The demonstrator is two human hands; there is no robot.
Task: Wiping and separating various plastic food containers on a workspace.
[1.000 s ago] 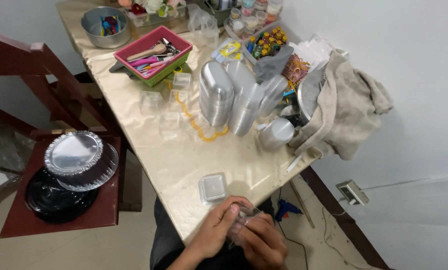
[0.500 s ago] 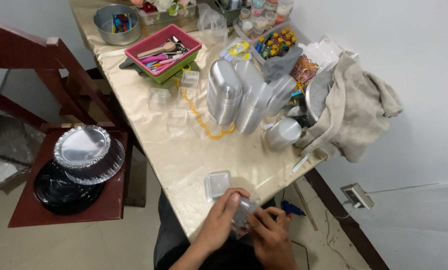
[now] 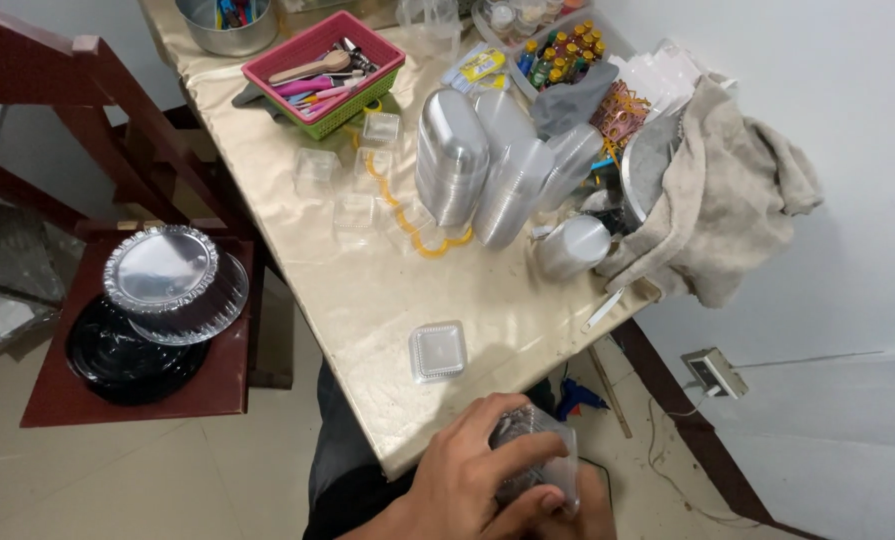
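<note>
Your left hand [image 3: 477, 465] was wrapped over a clear box [image 3: 537, 455] at the table's [image 3: 367, 300] near edge, fingers clamped on its top and side. Your right hand [image 3: 577, 505] sat under it – mostly hidden, so I can't tell whether it was gripping or only cupping the box. The box was held off the table, just below its edge. A second clear box [image 3: 437, 350] lay shut on the cloth just beyond your hands – more empty ones stood farther up, near the pink basket [image 3: 322, 65] and the foil stacks [image 3: 477, 165]
</note>
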